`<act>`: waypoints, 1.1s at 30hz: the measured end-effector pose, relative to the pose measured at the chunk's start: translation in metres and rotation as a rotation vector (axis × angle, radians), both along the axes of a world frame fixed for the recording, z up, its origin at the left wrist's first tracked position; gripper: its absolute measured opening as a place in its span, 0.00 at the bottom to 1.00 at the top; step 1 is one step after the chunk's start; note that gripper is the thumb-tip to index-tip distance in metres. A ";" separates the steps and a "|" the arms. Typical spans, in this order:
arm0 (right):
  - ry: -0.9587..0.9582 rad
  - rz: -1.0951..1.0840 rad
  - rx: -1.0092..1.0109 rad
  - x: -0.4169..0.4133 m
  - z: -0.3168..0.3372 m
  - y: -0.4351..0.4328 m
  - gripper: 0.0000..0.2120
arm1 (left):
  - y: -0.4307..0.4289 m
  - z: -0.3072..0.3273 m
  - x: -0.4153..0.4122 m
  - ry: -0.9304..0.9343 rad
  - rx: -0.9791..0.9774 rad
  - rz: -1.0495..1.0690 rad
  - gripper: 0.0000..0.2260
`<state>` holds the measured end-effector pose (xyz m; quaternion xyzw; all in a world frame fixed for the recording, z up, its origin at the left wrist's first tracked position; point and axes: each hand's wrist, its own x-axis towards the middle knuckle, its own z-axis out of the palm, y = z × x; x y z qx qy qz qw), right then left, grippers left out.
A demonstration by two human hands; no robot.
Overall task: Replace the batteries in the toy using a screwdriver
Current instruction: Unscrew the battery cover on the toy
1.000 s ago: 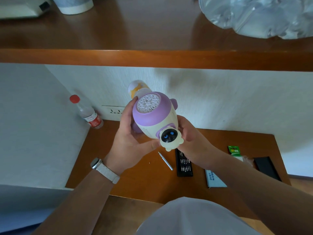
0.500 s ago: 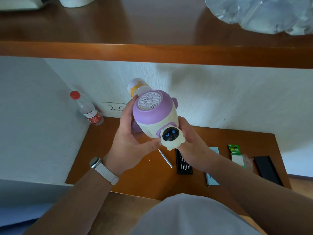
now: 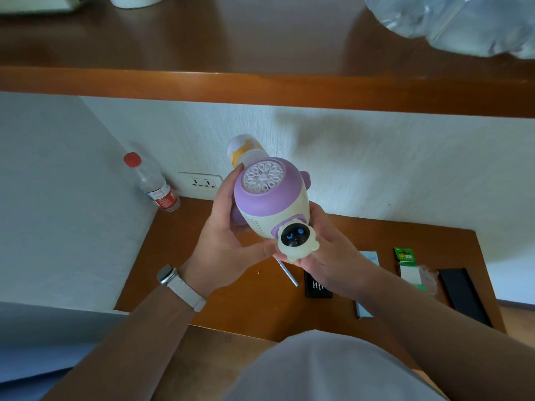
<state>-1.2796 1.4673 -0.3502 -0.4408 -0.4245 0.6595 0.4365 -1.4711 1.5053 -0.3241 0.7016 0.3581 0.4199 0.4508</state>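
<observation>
A purple and cream toy (image 3: 272,201) with a white flower-patterned grille and a small astronaut figure is held in the air over the low wooden table (image 3: 202,285). My left hand (image 3: 228,235) grips its left side and underside. My right hand (image 3: 330,253) holds it from the right, under the astronaut. A thin silver screwdriver (image 3: 289,274) lies on the table below the toy, partly hidden by my hands. A black tray of screwdriver bits (image 3: 317,287) lies beside it. A green pack of batteries (image 3: 408,267) rests further right.
A clear bottle with a red cap (image 3: 153,183) stands in the back left corner by a wall socket (image 3: 202,183). A flat grey box (image 3: 364,311) and a black case lid (image 3: 463,296) lie at the right. A wooden shelf (image 3: 260,91) overhangs the table.
Both hands keep the toy in the same grip. The toy has tilted very slightly and the view has shifted a little.
</observation>
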 end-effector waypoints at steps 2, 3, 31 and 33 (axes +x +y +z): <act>0.058 0.030 -0.019 0.001 0.008 -0.001 0.26 | 0.000 0.001 0.002 0.004 0.022 0.001 0.48; 0.087 0.037 -0.028 0.000 0.012 0.000 0.26 | 0.000 0.002 0.002 0.002 0.035 0.006 0.47; -0.347 -0.013 0.201 0.000 0.009 0.008 0.24 | 0.003 -0.001 0.000 -0.054 0.055 0.045 0.47; -0.341 -0.033 0.209 -0.001 0.008 0.005 0.22 | 0.001 -0.002 0.001 -0.043 0.064 0.062 0.47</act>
